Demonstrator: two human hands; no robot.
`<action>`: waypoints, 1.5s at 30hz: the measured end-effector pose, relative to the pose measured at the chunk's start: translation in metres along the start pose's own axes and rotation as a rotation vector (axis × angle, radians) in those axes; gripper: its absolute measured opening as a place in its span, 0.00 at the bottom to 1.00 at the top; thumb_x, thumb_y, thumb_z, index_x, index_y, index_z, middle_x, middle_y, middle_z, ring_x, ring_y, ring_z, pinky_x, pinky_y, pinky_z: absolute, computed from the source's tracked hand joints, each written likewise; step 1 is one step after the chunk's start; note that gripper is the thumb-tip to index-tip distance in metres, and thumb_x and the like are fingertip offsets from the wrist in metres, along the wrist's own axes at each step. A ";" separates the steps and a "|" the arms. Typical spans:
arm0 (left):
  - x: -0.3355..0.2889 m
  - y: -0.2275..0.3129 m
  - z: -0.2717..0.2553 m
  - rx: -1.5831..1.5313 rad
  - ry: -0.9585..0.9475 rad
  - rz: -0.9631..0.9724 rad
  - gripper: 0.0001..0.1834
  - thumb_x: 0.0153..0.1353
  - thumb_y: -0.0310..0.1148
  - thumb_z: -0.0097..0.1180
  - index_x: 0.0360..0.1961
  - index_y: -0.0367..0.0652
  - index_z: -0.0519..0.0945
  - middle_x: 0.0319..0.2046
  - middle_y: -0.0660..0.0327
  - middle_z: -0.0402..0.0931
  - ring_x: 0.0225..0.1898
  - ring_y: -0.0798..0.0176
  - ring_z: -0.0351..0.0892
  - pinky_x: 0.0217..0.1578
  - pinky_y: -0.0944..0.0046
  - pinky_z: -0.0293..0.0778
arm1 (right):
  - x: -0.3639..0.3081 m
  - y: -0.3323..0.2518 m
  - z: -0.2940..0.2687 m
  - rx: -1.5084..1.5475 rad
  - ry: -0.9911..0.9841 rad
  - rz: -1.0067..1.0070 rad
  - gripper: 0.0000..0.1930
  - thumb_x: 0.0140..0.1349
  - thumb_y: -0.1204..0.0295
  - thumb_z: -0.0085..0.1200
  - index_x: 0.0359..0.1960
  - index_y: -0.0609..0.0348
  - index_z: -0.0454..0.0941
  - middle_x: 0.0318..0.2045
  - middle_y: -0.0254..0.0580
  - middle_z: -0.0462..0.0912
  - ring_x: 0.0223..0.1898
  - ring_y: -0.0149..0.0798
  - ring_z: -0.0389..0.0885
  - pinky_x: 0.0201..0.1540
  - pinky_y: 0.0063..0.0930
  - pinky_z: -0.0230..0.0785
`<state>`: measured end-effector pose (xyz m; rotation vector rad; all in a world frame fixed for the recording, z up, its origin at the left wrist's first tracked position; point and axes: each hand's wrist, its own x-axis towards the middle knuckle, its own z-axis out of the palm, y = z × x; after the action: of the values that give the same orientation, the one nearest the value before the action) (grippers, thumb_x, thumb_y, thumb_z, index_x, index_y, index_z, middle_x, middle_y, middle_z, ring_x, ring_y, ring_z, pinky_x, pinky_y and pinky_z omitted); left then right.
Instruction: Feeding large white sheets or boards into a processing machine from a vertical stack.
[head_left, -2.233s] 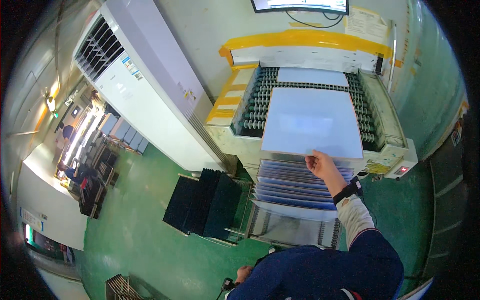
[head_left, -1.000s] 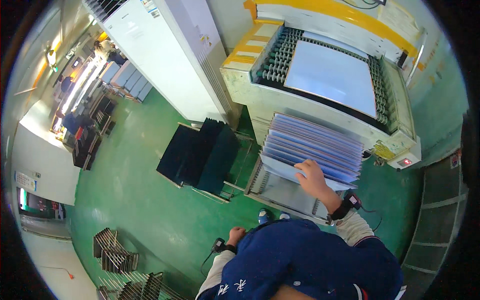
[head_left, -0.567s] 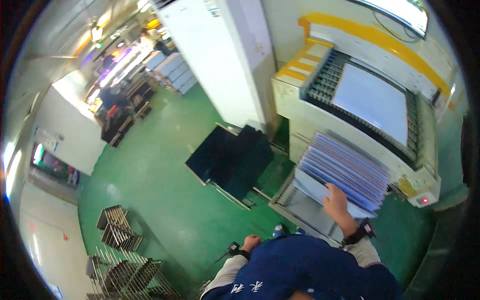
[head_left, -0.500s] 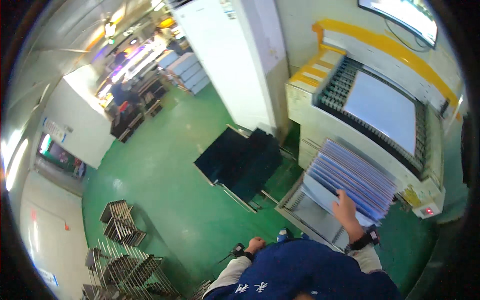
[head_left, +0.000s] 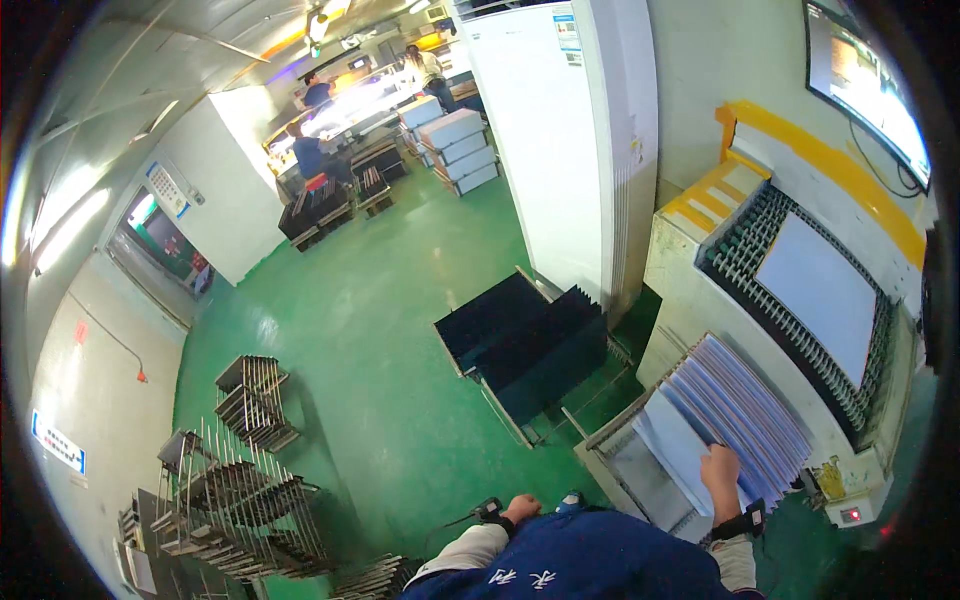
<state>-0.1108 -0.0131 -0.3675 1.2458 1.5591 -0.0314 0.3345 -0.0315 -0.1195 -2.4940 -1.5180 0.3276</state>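
Note:
My right hand (head_left: 720, 472) is closed on the upper edge of the front white panel (head_left: 668, 445), which leans in a slotted rack (head_left: 607, 432). Behind it, several thin pale panels (head_left: 735, 400) stand on edge in a tight row, tilted together. My left hand (head_left: 521, 508) hangs at my waist, its fingers curled with nothing visible in them. Just right of the panel rack is a roller conveyor machine (head_left: 690, 290), with one white panel (head_left: 822, 290) lying flat on its rollers.
A rack of black panels (head_left: 545, 350) stands ahead on the green floor, beside a tall white cabinet (head_left: 560, 150). Wire racks (head_left: 240, 500) stand at the left. Farther back are stacked grey boxes (head_left: 460, 150) and people at a lit bench (head_left: 350, 115). A screen (head_left: 868, 85) hangs above the machine.
The view has swung left and up, so the scene sits farther right and lower. My right hand stays at the front panel; my left hand remains by my waist.

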 end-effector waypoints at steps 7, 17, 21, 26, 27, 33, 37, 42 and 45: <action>-0.005 0.013 0.002 -0.022 -0.022 0.004 0.15 0.45 0.43 0.54 0.29 0.43 0.81 0.24 0.60 0.79 0.26 0.62 0.78 0.30 0.64 0.73 | -0.004 0.004 0.002 -0.056 -0.018 0.048 0.11 0.45 0.67 0.55 0.28 0.61 0.78 0.27 0.56 0.78 0.33 0.56 0.77 0.36 0.46 0.67; 0.003 -0.012 0.009 -0.028 -0.031 0.031 0.16 0.44 0.44 0.53 0.28 0.44 0.81 0.25 0.59 0.79 0.29 0.60 0.78 0.34 0.62 0.73 | -0.023 -0.034 -0.108 -0.049 0.149 -0.031 0.10 0.43 0.68 0.57 0.25 0.62 0.78 0.23 0.55 0.78 0.29 0.56 0.76 0.33 0.47 0.67; -0.002 0.006 0.008 0.038 -0.068 0.052 0.16 0.44 0.43 0.54 0.29 0.44 0.81 0.27 0.57 0.79 0.29 0.58 0.78 0.35 0.61 0.73 | -0.037 -0.019 -0.155 -0.062 0.448 -0.106 0.10 0.40 0.69 0.57 0.23 0.64 0.77 0.21 0.56 0.77 0.27 0.59 0.75 0.31 0.47 0.66; 0.013 -0.007 0.006 0.072 -0.027 0.073 0.15 0.45 0.42 0.54 0.31 0.44 0.81 0.27 0.58 0.80 0.30 0.59 0.78 0.35 0.62 0.73 | -0.044 0.017 -0.217 0.136 0.136 0.159 0.14 0.42 0.68 0.57 0.30 0.64 0.76 0.23 0.52 0.76 0.26 0.46 0.74 0.32 0.35 0.65; 0.014 -0.002 0.005 0.097 -0.067 0.092 0.15 0.45 0.42 0.54 0.31 0.44 0.81 0.27 0.58 0.80 0.30 0.59 0.78 0.35 0.62 0.73 | -0.046 0.026 -0.219 0.352 0.202 0.206 0.13 0.41 0.70 0.58 0.30 0.64 0.77 0.22 0.51 0.77 0.26 0.42 0.75 0.35 0.34 0.65; -0.005 0.037 -0.010 0.055 -0.094 0.043 0.16 0.44 0.41 0.56 0.30 0.40 0.81 0.26 0.58 0.79 0.29 0.60 0.78 0.34 0.62 0.73 | -0.041 0.080 -0.198 1.196 0.463 0.406 0.13 0.48 0.71 0.57 0.36 0.63 0.76 0.30 0.40 0.78 0.33 0.39 0.75 0.40 0.31 0.66; 0.003 0.033 -0.006 0.073 -0.123 0.038 0.15 0.46 0.40 0.56 0.29 0.39 0.81 0.25 0.58 0.79 0.28 0.63 0.77 0.32 0.64 0.72 | -0.027 0.121 -0.138 1.845 0.505 0.341 0.14 0.52 0.74 0.53 0.42 0.61 0.73 0.36 0.40 0.77 0.39 0.40 0.75 0.43 0.35 0.67; 0.010 0.043 0.001 0.025 -0.155 0.056 0.13 0.46 0.39 0.57 0.29 0.40 0.81 0.25 0.59 0.79 0.27 0.65 0.76 0.31 0.65 0.72 | -0.031 0.082 -0.123 2.198 0.481 0.389 0.13 0.57 0.74 0.51 0.44 0.60 0.70 0.39 0.41 0.76 0.43 0.43 0.75 0.48 0.42 0.68; 0.049 -0.025 -0.001 0.207 -0.120 0.448 0.13 0.46 0.39 0.58 0.28 0.40 0.80 0.25 0.59 0.79 0.27 0.65 0.76 0.31 0.66 0.72 | -0.012 0.087 -0.091 2.353 0.481 0.403 0.12 0.56 0.77 0.50 0.43 0.60 0.69 0.40 0.41 0.76 0.44 0.42 0.74 0.49 0.42 0.68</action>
<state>-0.1226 0.0098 -0.4165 1.7023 1.1680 0.0220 0.4291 -0.0871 -0.0566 -0.6263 0.1516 0.7578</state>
